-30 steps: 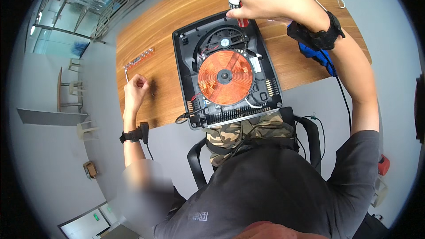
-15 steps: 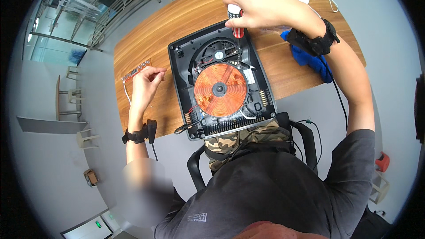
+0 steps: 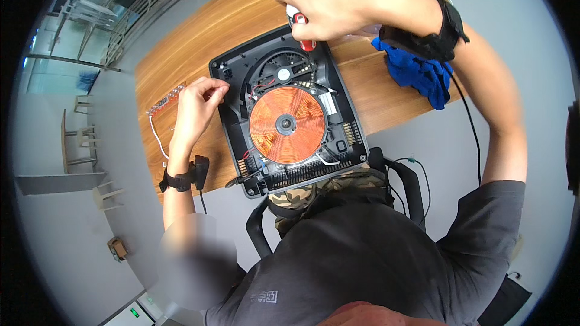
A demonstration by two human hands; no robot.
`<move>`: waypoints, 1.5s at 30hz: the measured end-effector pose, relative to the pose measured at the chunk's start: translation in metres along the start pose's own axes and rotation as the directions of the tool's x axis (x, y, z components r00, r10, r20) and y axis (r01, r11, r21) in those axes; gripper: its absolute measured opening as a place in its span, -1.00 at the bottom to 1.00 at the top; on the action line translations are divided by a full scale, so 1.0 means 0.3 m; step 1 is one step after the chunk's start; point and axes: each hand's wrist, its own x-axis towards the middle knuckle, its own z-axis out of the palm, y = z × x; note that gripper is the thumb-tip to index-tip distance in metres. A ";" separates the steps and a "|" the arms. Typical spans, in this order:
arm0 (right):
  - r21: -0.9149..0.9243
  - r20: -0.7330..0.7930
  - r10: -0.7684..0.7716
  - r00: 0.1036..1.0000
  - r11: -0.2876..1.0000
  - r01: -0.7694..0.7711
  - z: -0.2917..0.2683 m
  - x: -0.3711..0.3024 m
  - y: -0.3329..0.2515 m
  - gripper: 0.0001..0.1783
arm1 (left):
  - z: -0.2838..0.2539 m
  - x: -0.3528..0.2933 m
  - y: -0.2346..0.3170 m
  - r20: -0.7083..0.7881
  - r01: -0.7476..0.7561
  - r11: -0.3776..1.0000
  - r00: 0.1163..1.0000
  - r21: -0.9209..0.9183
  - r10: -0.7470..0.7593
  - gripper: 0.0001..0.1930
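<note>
my left hand moved in, now touching left edge of open cooker base; before, it was out by little red strip. fingers curled, pinching nothing i can see. my right hand still at far edge, fist closed around red screwdriver, tip down. cooker sits on wooden table, orange coil in middle. blue cloth beside.

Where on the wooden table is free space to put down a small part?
Bare wood lies on the table beyond the opened cooker, and between its right side and the blue cloth. It is crowded at the left hand by the wired strip.
</note>
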 end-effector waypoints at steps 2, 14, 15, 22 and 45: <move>0.009 0.109 -0.005 0.994 1.000 0.004 -0.016 0.015 0.006 -0.57 | 0.006 0.010 0.013 0.013 0.009 0.999 1.000 -0.051 -0.008 -0.87; 0.051 0.050 -0.068 0.996 0.997 0.065 0.015 0.041 0.031 -0.52 | 0.021 0.046 0.078 0.050 -0.078 0.997 0.996 0.004 0.078 -0.89; 0.063 0.050 -0.082 0.995 0.995 0.079 0.008 0.043 0.034 -0.51 | 0.023 0.046 0.087 0.050 -0.072 0.997 0.996 -0.013 0.073 -0.89; 0.073 0.110 -0.063 0.992 0.996 0.056 0.015 0.056 0.013 -0.48 | 0.039 0.084 0.155 0.181 0.010 1.000 0.983 0.001 -0.010 -0.83; 0.061 0.087 -0.114 0.990 0.992 0.108 -0.049 0.045 0.084 -0.40 | 0.148 0.152 0.129 0.224 -0.180 0.973 0.952 -0.142 0.209 -0.80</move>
